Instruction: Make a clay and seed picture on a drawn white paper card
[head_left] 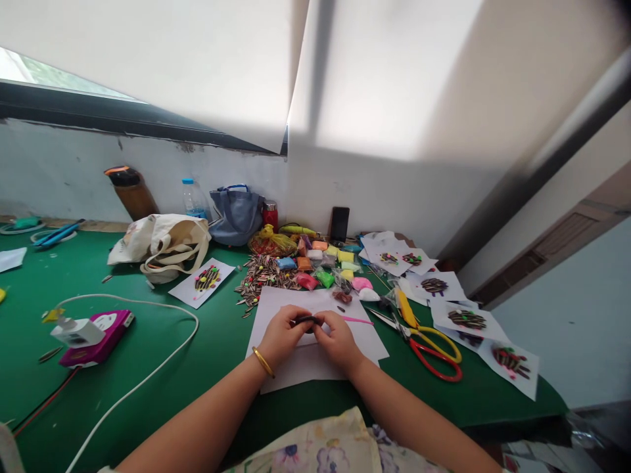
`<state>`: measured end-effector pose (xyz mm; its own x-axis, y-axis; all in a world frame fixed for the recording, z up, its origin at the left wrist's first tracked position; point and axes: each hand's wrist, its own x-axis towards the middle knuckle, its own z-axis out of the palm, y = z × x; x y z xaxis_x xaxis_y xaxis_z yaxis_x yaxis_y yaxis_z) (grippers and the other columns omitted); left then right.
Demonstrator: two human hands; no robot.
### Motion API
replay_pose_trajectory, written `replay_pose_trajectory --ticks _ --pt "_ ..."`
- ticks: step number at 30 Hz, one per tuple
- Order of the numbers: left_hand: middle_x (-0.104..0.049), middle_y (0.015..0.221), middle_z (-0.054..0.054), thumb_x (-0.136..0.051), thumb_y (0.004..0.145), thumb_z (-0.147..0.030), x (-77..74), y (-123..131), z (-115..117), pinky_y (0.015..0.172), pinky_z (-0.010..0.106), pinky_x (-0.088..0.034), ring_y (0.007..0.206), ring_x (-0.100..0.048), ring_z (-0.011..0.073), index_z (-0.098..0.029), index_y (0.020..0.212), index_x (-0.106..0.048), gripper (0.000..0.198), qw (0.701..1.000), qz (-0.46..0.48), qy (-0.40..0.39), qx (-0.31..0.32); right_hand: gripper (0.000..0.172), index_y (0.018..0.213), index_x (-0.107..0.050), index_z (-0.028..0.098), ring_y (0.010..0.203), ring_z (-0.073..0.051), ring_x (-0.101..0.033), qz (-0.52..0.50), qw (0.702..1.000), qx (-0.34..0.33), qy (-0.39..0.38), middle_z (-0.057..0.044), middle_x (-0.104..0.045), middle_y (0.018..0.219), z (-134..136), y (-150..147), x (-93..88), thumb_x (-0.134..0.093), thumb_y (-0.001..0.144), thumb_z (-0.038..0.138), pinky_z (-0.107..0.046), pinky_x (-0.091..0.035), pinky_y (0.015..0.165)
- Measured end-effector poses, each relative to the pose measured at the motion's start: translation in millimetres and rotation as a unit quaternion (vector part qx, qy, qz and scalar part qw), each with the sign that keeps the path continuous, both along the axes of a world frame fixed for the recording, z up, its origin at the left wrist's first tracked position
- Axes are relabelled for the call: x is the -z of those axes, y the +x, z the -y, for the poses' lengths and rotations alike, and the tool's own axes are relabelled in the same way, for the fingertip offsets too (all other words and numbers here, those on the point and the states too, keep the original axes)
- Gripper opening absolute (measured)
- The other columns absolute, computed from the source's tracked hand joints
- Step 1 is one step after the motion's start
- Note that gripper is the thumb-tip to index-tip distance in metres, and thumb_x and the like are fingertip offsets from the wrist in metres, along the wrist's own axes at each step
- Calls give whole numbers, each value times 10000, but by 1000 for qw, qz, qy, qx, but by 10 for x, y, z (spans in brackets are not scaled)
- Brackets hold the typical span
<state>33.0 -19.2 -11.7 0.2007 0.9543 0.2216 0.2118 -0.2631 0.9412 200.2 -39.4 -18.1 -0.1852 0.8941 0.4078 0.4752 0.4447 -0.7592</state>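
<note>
Both of my hands meet over white paper [276,378] on the green table. My left hand [284,332] is closed, its fingertips pinching one end of a piece of black modelling clay [306,320]. On the other end, my right hand [338,336] presses with thumb and fingers. Part of the clay is hidden by the fingers. Just beyond my right hand lie a thin pink clay strip [357,320] and a brown lump [342,297]. Farther back are a heap of striped sunflower seeds [266,276] and several small bags of coloured clay [325,277].
Red-and-yellow-handled scissors [434,355] and a yellow cutter [407,309] lie at the right, near seed pictures on paper [467,320]. To the left are a canvas bag [172,230], a purple power strip [103,341] and its white cable [162,355]. A phone [340,225] leans on the wall.
</note>
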Motion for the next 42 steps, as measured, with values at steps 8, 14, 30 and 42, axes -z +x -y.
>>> replay_pose_trajectory --ticks 8,14,30,42 --pt "-706 690 32 -658 728 -389 -127 22 5 567 267 -507 637 -665 175 -161 817 -627 246 987 106 -122 2 278 1157 -598 208 1022 -217 -568 78 994 35 69 -75 -659 1062 153 308 -79 -500 910 288 -365 -427 931" --pt "-722 721 49 -664 720 -385 -150 41 8 546 247 -482 622 -667 162 -142 898 -624 304 982 118 -144 18 279 1051 -659 178 1002 -249 -569 307 930 201 15 -102 -667 1040 109 1067 -81 -444 923 300 -376 -406 916" --pt "-724 757 48 -668 719 -368 -154 43 16 612 288 -522 646 -673 173 -146 933 -625 311 985 123 -120 25 351 1102 -664 211 1088 -214 -560 368 923 116 -11 -71 -657 1152 -352 1003 -210 -470 821 132 -335 -400 975" --pt "-719 796 56 -657 731 -370 -167 40 33 644 306 -531 687 -673 181 -152 967 -621 324 988 113 -102 24 425 1183 -609 203 1013 -285 -596 414 857 278 -130 -130 -646 1094 194 1569 -323 -542 849 456 -342 -446 779"
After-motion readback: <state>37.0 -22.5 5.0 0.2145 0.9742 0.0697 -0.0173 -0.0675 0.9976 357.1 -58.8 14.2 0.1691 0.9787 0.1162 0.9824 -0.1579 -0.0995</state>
